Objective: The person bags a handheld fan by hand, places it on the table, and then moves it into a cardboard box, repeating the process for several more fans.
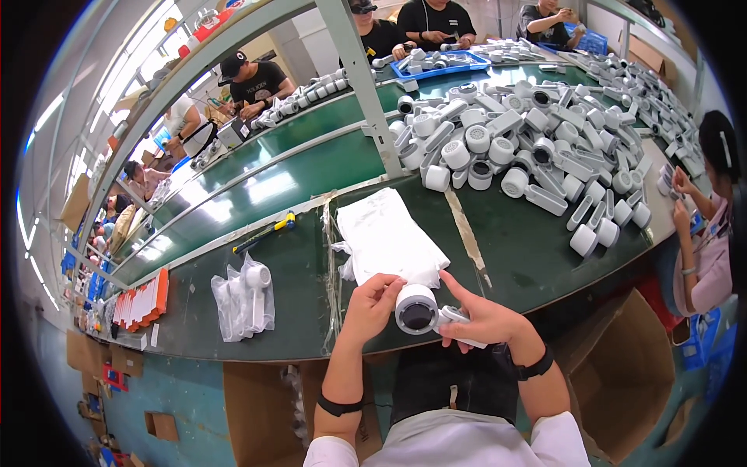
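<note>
A white handheld device [417, 308] with a drum-shaped head, a dark round opening and a grey-white handle is in front of me at the table's near edge. My right hand [486, 317] is wrapped round its handle, with the index finger stretched toward a stack of thin white plastic bags [381, 233]. At the left side of the device's head, the fingers of my left hand [373, 305] are pinched together. They meet both the head and the near edge of the bags; which one they grip I cannot tell.
Left of the bags lie a bagged device [257, 292] and a yellow-black tool [268, 231]. Orange-edged cards [140, 300] sit farther left. A large heap of similar devices [498, 140] covers the right. Open cartons [622, 373] stand below. Several people work around the tables.
</note>
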Tool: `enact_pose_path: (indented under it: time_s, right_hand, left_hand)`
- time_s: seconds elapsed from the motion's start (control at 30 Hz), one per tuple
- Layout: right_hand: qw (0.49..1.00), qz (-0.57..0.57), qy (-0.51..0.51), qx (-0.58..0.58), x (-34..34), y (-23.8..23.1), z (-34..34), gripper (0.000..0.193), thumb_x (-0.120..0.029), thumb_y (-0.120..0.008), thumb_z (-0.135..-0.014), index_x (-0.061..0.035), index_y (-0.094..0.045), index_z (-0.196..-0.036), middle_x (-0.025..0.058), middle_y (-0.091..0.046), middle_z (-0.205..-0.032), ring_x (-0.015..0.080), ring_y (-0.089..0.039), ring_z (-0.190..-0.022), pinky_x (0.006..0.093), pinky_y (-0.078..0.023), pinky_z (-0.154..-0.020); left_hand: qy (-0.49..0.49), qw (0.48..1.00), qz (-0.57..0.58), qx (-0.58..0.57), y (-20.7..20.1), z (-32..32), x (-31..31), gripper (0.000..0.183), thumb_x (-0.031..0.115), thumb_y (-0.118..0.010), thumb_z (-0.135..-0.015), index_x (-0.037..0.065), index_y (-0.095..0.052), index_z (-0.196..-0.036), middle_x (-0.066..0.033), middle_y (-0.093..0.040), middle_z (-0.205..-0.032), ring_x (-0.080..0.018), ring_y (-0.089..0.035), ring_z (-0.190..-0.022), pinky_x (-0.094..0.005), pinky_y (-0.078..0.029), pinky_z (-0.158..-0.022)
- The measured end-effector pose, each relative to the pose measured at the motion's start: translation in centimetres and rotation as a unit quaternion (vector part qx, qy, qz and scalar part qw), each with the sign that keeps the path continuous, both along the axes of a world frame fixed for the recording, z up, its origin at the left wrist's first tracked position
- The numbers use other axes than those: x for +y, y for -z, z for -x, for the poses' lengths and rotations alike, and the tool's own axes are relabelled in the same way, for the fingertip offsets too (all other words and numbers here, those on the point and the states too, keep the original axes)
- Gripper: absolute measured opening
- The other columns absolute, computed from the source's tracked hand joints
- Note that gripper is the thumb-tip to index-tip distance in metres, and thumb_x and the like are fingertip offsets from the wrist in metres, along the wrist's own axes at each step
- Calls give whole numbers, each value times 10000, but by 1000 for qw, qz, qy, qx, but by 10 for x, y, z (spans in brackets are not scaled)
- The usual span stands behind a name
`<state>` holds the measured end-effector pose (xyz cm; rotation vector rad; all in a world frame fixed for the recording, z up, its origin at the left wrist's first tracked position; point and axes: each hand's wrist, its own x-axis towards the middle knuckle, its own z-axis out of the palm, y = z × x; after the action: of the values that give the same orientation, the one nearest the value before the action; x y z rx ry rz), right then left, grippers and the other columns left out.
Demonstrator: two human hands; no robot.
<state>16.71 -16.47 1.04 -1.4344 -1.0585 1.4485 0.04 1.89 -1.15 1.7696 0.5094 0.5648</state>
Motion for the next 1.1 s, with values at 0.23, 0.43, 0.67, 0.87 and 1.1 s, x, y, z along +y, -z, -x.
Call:
enact_pose_path:
  time_s: [0.23, 0.43, 0.67, 0.87, 1.1]
  right_hand:
    - [998, -3, -22, 65, 11, 4, -8, 992, -179, -640, -920, -147, 142, -1530, 109, -674, -846, 142, -594, -573, 268, -489, -532]
    - [998, 17, 5, 55, 15, 7, -8, 958, -181, -639, -920, -161, 88, -1544, 96, -669, -838, 138, -588, -569, 266, -486, -534]
    - [999, -7, 29, 14, 20, 12, -2, 733, -249, -623, -907, -125, -227, -1512, 85, -655, -820, 135, -591, -568, 272, -496, -545]
    - [988, 14, 97, -117, 17, -3, 13, 674, -265, -634, -892, -104, -288, -1448, 83, -643, -809, 147, -605, -575, 282, -507, -566]
    - [978, 27, 180, -103, 21, -8, 23, 698, -234, -629, -900, -111, -220, -1453, 125, -642, -893, 160, -616, -559, 294, -507, -518]
  left_hand:
    - [5, 999, 33, 1, 0, 5, 6, 177, 126, -567, -985, -14, -661, -1038, 1, -654, -839, -44, -549, -742, -195, -429, -657]
    - [29, 997, 70, -11, -7, 8, 5, 190, 134, -553, -993, -8, -655, -1066, 11, -654, -864, -45, -550, -758, -199, -439, -665]
    - [21, 998, 27, -44, -5, 7, 6, 162, 121, -549, -992, 10, -645, -1061, -4, -643, -822, -54, -556, -712, -213, -458, -641]
    - [-24, 991, -111, -66, -15, 3, -5, 120, 85, -624, -933, 4, -667, -1010, -38, -639, -848, -96, -582, -701, -241, -472, -620]
    - [-64, 909, -407, -58, -21, 0, -28, 135, 65, -718, -813, 44, -697, -944, -88, -604, -859, -252, -597, -747, -319, -493, -626]
